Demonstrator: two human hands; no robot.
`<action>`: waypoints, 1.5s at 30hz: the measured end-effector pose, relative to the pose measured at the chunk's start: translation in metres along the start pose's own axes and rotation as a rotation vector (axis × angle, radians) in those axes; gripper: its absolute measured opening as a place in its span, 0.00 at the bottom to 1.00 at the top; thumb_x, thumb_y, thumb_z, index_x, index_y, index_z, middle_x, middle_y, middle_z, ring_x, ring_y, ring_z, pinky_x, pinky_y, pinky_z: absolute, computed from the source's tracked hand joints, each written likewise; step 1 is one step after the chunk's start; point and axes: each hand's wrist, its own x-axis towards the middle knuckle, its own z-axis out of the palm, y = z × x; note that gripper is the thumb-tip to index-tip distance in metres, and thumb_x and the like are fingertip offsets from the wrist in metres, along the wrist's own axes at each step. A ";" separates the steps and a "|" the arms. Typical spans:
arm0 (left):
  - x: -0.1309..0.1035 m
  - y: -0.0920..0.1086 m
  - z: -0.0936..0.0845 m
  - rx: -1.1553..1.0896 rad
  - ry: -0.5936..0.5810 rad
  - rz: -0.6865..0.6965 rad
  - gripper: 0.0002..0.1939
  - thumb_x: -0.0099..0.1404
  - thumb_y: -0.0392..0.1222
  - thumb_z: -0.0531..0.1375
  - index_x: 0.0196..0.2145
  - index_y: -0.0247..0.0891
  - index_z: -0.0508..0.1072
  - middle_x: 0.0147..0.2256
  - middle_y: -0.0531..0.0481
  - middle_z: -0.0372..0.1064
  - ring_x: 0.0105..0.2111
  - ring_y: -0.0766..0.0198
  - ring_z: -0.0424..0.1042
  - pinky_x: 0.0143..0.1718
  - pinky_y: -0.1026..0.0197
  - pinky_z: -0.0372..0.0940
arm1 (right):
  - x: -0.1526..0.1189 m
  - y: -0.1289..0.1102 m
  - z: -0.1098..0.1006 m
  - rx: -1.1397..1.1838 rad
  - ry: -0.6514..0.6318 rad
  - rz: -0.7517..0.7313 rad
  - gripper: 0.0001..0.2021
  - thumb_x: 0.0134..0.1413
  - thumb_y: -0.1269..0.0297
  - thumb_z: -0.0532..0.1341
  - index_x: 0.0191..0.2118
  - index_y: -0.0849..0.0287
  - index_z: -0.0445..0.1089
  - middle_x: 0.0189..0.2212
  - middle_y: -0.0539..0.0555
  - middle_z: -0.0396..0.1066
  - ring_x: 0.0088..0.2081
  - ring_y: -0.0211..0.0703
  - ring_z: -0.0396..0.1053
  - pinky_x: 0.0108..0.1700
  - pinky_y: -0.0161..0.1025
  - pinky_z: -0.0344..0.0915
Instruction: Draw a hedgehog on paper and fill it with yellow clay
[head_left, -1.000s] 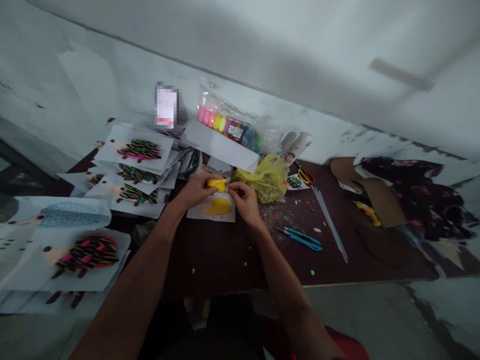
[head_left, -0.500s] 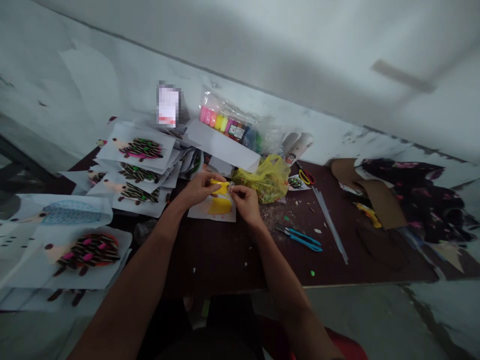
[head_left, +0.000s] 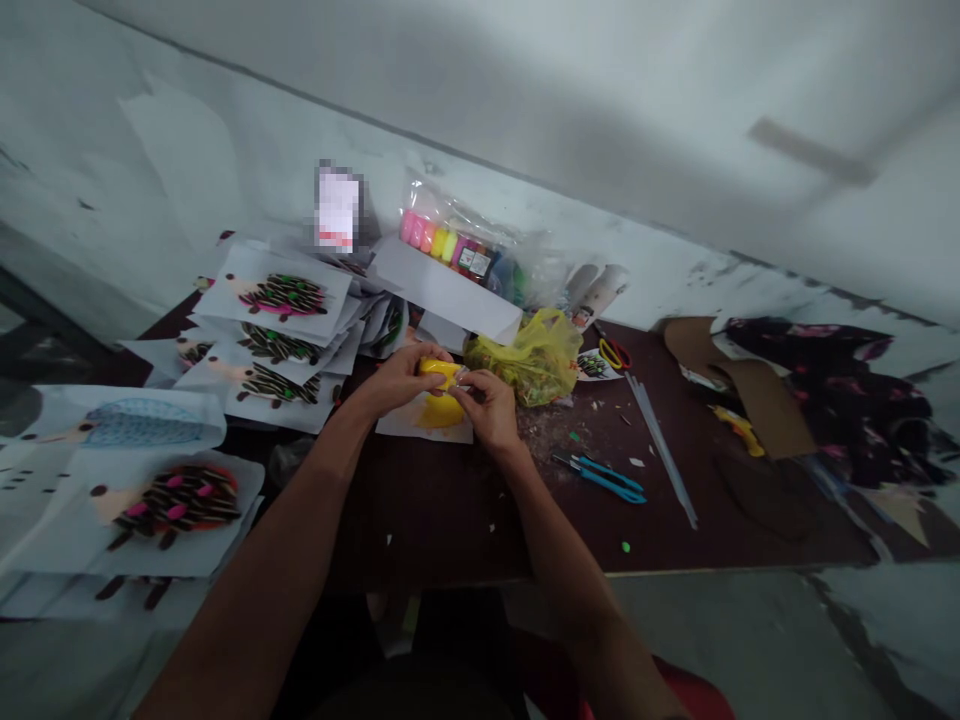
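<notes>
A yellow packet (head_left: 435,368), seemingly soft modelling clay in clear wrapping, is gripped by my left hand (head_left: 401,380). My right hand (head_left: 491,408) has its thumb and fingers pinched on the packet's clear right end. Just beneath the hands lies a white paper sheet (head_left: 390,426) bearing a flat yellow shape (head_left: 442,412). The hands cover part of that sheet. Right of them, a thin yellow plastic bag (head_left: 551,355) sits crumpled with bits inside.
Hedgehog pictures on paper (head_left: 281,295) are stacked at the left. Behind the hands stands a clear bag of coloured packets (head_left: 442,240). Blue-handled snips (head_left: 607,480), red-yellow scissors (head_left: 615,352) and clear sticks (head_left: 664,450) lie to the right, with brown cardboard (head_left: 769,405) beyond.
The packet has turned and come slightly lower in my hands, so more of its yellow face shows. My right fingers have shifted a little left along its end.
</notes>
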 end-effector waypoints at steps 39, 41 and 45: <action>0.005 -0.022 -0.014 0.750 0.476 0.027 0.12 0.60 0.37 0.62 0.42 0.35 0.78 0.46 0.41 0.69 0.48 0.51 0.68 0.54 0.49 0.63 | -0.023 -0.001 -0.001 -0.229 -0.123 -0.077 0.10 0.61 0.68 0.58 0.40 0.56 0.78 0.52 0.59 0.69 0.54 0.48 0.67 0.59 0.49 0.62; 0.002 -0.016 -0.014 0.854 0.472 0.047 0.15 0.62 0.36 0.60 0.46 0.33 0.77 0.50 0.38 0.67 0.51 0.48 0.65 0.56 0.46 0.60 | -0.026 -0.002 -0.001 -0.269 -0.133 -0.104 0.11 0.59 0.70 0.58 0.39 0.57 0.79 0.51 0.60 0.69 0.52 0.49 0.67 0.58 0.50 0.62; 0.001 -0.008 -0.016 0.908 0.417 0.110 0.12 0.63 0.35 0.57 0.41 0.37 0.79 0.47 0.41 0.71 0.52 0.48 0.66 0.56 0.46 0.60 | -0.031 -0.003 0.000 -0.372 -0.165 -0.156 0.14 0.55 0.75 0.57 0.41 0.57 0.79 0.52 0.60 0.68 0.52 0.50 0.65 0.56 0.50 0.61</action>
